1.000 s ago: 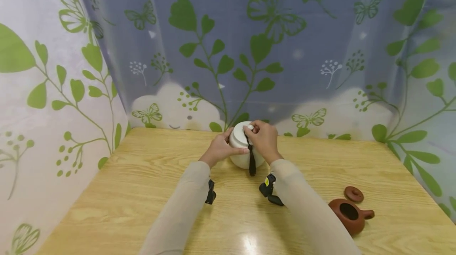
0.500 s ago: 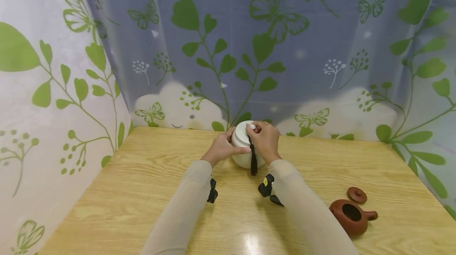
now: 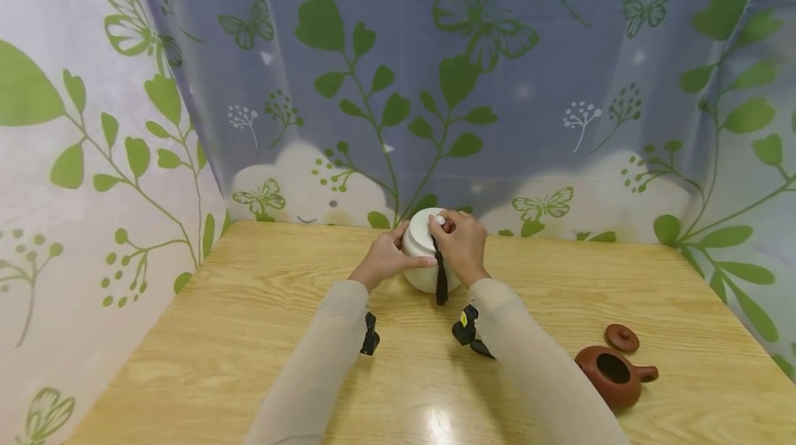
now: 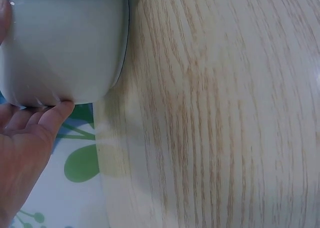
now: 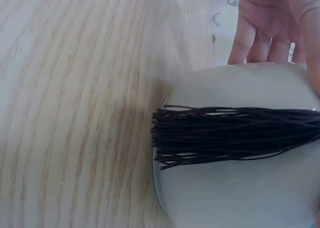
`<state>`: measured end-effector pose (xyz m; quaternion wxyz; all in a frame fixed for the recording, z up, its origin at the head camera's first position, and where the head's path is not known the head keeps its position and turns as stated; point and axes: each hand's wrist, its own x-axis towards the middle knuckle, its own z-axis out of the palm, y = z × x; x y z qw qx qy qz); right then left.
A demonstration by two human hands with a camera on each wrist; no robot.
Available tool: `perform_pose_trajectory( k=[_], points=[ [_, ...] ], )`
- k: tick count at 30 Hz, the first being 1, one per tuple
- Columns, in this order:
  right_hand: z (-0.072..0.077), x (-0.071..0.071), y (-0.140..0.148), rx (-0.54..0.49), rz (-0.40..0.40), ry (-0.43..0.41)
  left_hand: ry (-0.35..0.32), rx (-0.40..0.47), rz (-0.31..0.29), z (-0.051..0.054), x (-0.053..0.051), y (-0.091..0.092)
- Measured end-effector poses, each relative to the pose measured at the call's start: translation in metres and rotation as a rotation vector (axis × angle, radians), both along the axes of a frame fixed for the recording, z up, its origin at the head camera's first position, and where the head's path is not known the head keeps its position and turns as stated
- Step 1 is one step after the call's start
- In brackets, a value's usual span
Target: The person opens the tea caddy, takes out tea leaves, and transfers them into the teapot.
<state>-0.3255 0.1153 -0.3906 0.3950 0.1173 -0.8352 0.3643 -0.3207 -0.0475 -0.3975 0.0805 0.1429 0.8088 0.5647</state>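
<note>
A white lidded jar stands upright near the table's back edge. My left hand grips its left side, thumb across the front. In the left wrist view, fingertips of that left hand press the jar's smooth wall. At the top, my right hand pinches the small round knob of the white lid, which sits on the jar. A dark tassel hangs from the knob down the jar's front; the right wrist view shows its loose strands up close.
A reddish-brown teapot without its lid stands at the right of the wooden table, partly beside my right sleeve. Its round lid lies just behind it. A patterned curtain hangs behind the table.
Both hands keep the same hold on the jar and its lid knob. Only a slight shift of the head view shows.
</note>
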Motion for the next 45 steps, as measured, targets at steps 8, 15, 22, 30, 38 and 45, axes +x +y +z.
perform_pose_trajectory(
  k=[8, 15, 22, 30, 38, 45],
  points=[
    [-0.001, 0.002, 0.003, -0.079, 0.019, 0.033, 0.006, 0.017, -0.014, 0.003, 0.003, 0.003],
    [0.005, 0.007, 0.012, -0.149, 0.069, -0.055, -0.018, 0.003, -0.011, 0.0, 0.004, 0.005],
    [0.024, 0.012, 0.024, -0.193, 0.078, -0.061, -0.008, 0.005, 0.0, 0.0, 0.002, 0.006],
    [0.039, 0.018, 0.052, -0.171, 0.088, -0.135, 0.018, -0.01, 0.019, 0.0, 0.002, 0.006],
    [0.043, 0.026, 0.082, -0.116, 0.052, -0.205, 0.014, 0.009, 0.01, -0.001, 0.0, 0.004],
    [0.041, 0.034, 0.1, -0.049, 0.034, -0.191, 0.018, 0.013, 0.014, 0.001, 0.0, 0.002]
  ],
)
